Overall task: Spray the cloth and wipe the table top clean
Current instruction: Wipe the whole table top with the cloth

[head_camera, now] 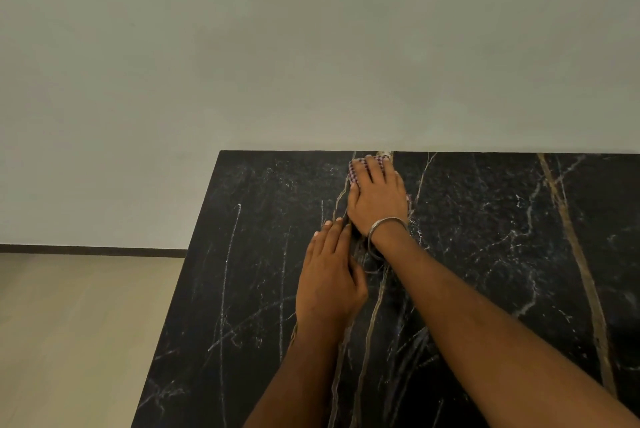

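A black marble table top (485, 237) with white and gold veins fills the lower right of the head view. My right hand (377, 199), a metal bangle on its wrist, lies flat on a checked pink cloth (355, 169) near the table's far edge. Most of the cloth is hidden under the palm; only its far and left edges show. My left hand (329, 278) rests flat on the table just behind and left of the right wrist, fingers straight. No spray bottle is in view.
A plain pale wall (311, 47) stands directly behind the table's far edge. Beige floor (69, 341) and a dark skirting strip lie to the left, beyond the table's left edge.
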A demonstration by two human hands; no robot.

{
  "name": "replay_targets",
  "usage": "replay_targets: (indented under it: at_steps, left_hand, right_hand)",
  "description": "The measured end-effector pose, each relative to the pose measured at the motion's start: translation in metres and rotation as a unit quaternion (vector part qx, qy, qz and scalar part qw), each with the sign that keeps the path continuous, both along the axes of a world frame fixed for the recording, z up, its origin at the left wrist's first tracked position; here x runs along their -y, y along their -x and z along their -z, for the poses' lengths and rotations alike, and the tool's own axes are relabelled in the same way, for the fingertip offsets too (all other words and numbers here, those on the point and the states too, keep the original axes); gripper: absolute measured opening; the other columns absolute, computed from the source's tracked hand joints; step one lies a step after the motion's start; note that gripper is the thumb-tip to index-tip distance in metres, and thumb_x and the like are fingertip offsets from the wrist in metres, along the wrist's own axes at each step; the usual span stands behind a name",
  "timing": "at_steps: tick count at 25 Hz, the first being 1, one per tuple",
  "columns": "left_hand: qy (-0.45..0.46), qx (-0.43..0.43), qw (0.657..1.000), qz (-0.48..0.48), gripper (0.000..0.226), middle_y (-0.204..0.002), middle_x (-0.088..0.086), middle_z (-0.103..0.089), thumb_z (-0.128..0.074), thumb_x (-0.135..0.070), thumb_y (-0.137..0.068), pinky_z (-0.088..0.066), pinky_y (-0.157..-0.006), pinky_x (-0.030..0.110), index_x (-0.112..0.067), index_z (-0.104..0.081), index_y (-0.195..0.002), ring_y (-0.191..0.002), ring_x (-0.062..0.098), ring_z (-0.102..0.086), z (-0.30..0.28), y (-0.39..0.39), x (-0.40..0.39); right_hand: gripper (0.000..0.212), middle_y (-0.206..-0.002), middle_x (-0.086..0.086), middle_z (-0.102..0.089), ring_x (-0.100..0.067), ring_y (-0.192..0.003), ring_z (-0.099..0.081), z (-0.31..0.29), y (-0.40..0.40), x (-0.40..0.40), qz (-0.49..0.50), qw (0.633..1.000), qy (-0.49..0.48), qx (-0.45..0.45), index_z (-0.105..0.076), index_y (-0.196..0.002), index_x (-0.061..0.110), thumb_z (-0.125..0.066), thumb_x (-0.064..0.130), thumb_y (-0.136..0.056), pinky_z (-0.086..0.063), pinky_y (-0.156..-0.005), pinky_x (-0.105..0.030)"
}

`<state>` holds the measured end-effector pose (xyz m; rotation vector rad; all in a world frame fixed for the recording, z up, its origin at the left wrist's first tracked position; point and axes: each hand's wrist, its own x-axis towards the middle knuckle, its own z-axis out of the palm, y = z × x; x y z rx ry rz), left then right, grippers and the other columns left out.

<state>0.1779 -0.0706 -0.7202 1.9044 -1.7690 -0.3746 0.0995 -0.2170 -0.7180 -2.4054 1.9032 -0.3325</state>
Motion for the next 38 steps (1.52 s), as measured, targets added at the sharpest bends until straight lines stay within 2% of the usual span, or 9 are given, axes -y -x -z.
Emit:
replay_targets:
  at_steps: [3,7,10,17,22,24,30,33,38]
  left_hand:
    - [-0.005,-0.002,1.0,0.006,0.057,-0.158,-0.005,-0.024,-0.04,-0.026,-0.095,-0.009,-0.122,0.031,-0.019,-0.028,-0.15,-0.147,0.008,-0.014,0.0,-0.001,0.0]
    - [0.005,-0.005,1.0,0.003,0.055,-0.158,-0.004,-0.025,-0.038,-0.026,-0.096,-0.008,-0.122,0.03,-0.018,-0.03,-0.15,-0.147,0.008,-0.014,0.001,-0.002,-0.001]
    - [0.011,-0.003,1.0,0.006,0.055,-0.158,-0.002,-0.025,-0.038,-0.026,-0.096,-0.007,-0.122,0.03,-0.016,-0.03,-0.15,-0.147,0.009,-0.014,0.001,-0.002,-0.001]
    - [0.013,-0.068,0.997,0.016,0.051,-0.153,0.0,-0.034,-0.043,-0.018,-0.095,-0.012,-0.122,0.029,-0.014,-0.036,-0.146,-0.144,0.012,-0.024,-0.005,-0.008,-0.002]
    - [0.009,-0.017,0.999,0.031,0.05,-0.154,0.002,-0.033,-0.041,-0.02,-0.098,-0.012,-0.122,0.032,-0.013,-0.036,-0.146,-0.145,0.013,-0.023,-0.003,-0.041,-0.017]
    - [0.007,-0.003,1.0,0.029,0.049,-0.155,0.002,-0.031,-0.04,-0.022,-0.099,-0.011,-0.122,0.032,-0.014,-0.035,-0.147,-0.145,0.013,-0.021,-0.001,-0.054,-0.022]
    - [0.003,0.017,1.0,0.013,0.049,-0.156,0.003,-0.029,-0.039,-0.022,-0.099,-0.008,-0.121,0.03,-0.013,-0.034,-0.148,-0.146,0.014,-0.02,-0.003,-0.076,-0.038]
    - [-0.002,0.017,1.0,0.001,0.05,-0.157,0.002,-0.027,-0.039,-0.023,-0.1,-0.006,-0.12,0.029,-0.014,-0.032,-0.148,-0.147,0.014,-0.018,-0.004,-0.083,-0.051]
    - [0.001,0.015,1.0,0.001,0.051,-0.157,0.002,-0.027,-0.038,-0.024,-0.1,-0.007,-0.121,0.031,-0.013,-0.031,-0.149,-0.147,0.014,-0.017,0.003,-0.088,-0.063]
  right_hand:
    - [0.05,-0.156,-0.002,-0.026,-0.026,-0.146,-0.014,-0.001,0.01,-0.006,-0.014,1.0,0.007,0.004,-0.029,-0.148,0.024,-0.028,0.034,-0.099,-0.015,-0.119,-0.045]
    - [0.052,-0.155,-0.004,-0.027,-0.027,-0.145,-0.018,0.003,0.054,0.001,0.064,0.998,0.02,-0.007,-0.028,-0.148,0.022,-0.028,0.035,-0.098,-0.017,-0.118,-0.046]
    - [0.052,-0.155,-0.005,-0.028,-0.029,-0.145,-0.017,0.002,0.053,-0.003,0.085,0.996,0.021,-0.006,-0.029,-0.148,0.021,-0.029,0.034,-0.097,-0.018,-0.118,-0.047]
    - [0.05,-0.157,0.0,-0.025,-0.024,-0.146,-0.013,-0.002,0.007,-0.057,-0.007,1.0,0.006,0.004,-0.028,-0.148,0.026,-0.028,0.035,-0.099,-0.014,-0.119,-0.043]
    - [0.051,-0.156,-0.003,-0.027,-0.026,-0.145,-0.017,0.0,0.07,-0.06,0.078,0.997,0.011,-0.007,-0.028,-0.148,0.024,-0.028,0.035,-0.098,-0.019,-0.118,-0.046]
    - [0.052,-0.156,-0.004,-0.026,-0.027,-0.145,-0.016,0.0,0.071,-0.067,0.097,0.995,0.007,-0.008,-0.028,-0.148,0.023,-0.029,0.035,-0.098,-0.018,-0.118,-0.046]
    - [0.052,-0.157,-0.001,-0.024,-0.025,-0.147,-0.011,-0.004,0.003,-0.127,0.044,0.999,0.006,0.006,-0.026,-0.149,0.025,-0.028,0.036,-0.098,-0.013,-0.12,-0.043]
    - [0.051,-0.156,0.001,-0.025,-0.024,-0.147,-0.012,-0.006,0.006,-0.14,0.01,1.0,0.0,0.009,-0.027,-0.149,0.026,-0.028,0.036,-0.098,-0.015,-0.12,-0.043]
    - [0.052,-0.157,0.0,-0.025,-0.024,-0.146,-0.013,-0.003,0.069,-0.136,0.102,0.995,-0.003,-0.004,-0.026,-0.149,0.026,-0.028,0.036,-0.098,-0.017,-0.119,-0.044]
